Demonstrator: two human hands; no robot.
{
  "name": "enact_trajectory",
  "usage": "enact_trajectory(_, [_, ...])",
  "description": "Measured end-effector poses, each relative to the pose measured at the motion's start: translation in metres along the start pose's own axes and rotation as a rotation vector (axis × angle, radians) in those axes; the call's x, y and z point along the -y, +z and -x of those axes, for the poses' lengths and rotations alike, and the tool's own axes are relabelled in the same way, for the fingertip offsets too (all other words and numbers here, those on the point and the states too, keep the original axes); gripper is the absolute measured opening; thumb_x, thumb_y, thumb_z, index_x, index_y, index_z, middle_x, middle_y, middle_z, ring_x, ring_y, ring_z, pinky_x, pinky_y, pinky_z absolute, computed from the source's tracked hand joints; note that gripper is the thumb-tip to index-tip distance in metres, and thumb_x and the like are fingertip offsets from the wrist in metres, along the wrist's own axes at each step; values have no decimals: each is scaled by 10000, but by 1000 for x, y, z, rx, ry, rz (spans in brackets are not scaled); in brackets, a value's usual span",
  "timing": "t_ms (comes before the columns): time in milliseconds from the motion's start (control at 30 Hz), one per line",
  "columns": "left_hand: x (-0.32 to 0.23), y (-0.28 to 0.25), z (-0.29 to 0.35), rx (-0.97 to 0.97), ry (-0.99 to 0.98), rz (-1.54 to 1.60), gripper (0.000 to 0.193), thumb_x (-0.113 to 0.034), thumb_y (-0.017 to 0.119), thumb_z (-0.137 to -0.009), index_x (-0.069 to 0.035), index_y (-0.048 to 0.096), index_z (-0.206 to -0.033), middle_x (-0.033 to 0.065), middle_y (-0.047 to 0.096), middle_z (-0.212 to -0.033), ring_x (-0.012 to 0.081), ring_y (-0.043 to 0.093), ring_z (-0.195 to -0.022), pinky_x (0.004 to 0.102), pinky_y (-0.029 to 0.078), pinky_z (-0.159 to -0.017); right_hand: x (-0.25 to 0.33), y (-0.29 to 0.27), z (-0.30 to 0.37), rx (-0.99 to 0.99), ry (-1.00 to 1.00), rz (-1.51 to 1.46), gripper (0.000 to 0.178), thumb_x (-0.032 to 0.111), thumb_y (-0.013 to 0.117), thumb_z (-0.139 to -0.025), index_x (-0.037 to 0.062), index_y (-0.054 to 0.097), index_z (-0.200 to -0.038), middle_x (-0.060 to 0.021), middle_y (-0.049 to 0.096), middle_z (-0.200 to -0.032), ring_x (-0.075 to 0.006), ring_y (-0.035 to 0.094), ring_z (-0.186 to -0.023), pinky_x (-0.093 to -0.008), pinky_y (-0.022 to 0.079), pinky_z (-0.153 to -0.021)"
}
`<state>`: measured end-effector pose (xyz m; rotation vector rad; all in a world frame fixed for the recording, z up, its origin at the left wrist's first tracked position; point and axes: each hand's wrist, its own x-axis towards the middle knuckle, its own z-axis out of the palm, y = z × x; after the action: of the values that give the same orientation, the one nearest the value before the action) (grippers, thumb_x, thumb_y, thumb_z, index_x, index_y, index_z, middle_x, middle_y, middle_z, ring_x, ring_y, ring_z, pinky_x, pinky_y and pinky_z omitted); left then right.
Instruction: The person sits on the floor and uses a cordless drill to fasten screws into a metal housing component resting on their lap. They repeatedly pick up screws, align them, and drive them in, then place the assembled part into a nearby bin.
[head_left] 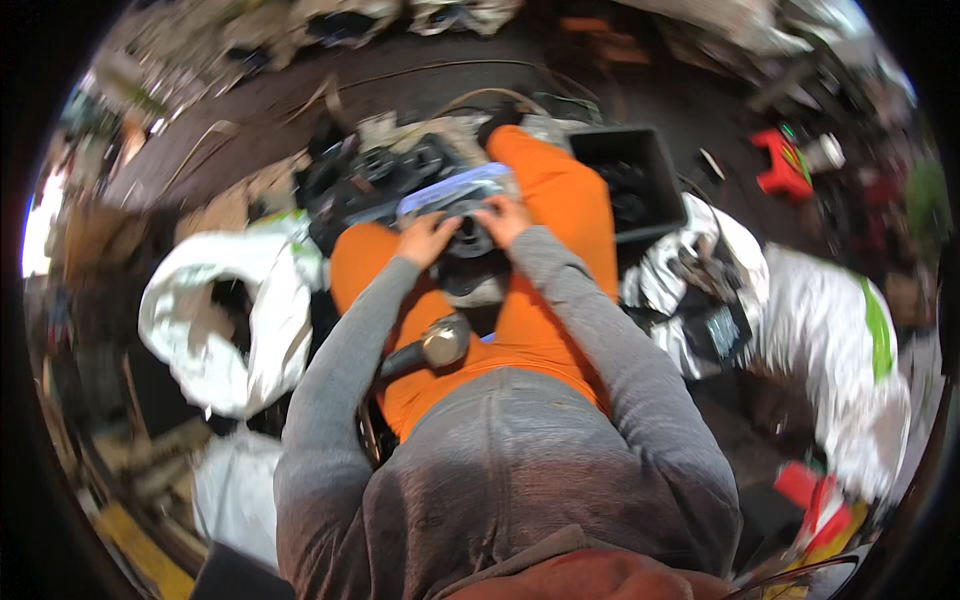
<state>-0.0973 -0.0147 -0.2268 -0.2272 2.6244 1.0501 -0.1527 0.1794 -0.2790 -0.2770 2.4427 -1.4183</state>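
Observation:
Between my knees, my left hand [428,239] and my right hand [505,220] are closed on opposite sides of a dark grey round part [470,238]. Blur hides its finer shape and what kind of part it is. Just beyond it sits a translucent bluish plastic container [455,190]. Across my orange-trousered left thigh lies a tool with a black handle and a rounded brass-coloured head [445,342]; nothing grips it. Below the round part, a pale block-like surface [472,291] shows between my legs.
Several black parts [385,165] lie piled ahead on the left. A black bin [655,170] with dark pieces stands beyond my right leg. Open white sacks [265,335] [830,340] flank me. A red object [780,165] lies on the dark floor at far right.

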Motion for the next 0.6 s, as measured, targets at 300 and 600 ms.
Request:
enact_trajectory(300, [17,5,124,-153,135,241,515,-217,553,-954,-28,388,-1404,173,515,-1257,251,515,-1134,362,394,-980,52,-144,120,-527,-440,247,318,197,685,-777,79,642,-1069,-118,591,-1152,-325,513,-1153,-417,364,-1031])
enact_trajectory(600, [-6,4,123,-90,144,146,391,-145,577,-931,-40,519,-1304,109,583,-1090,189,593,-948,314,489,-812,-177,-352,302,-433,823,541,431,270,738,-763,116,643,-1153,-119,657,-1082,-281,624,-1023,-375,489,-893])
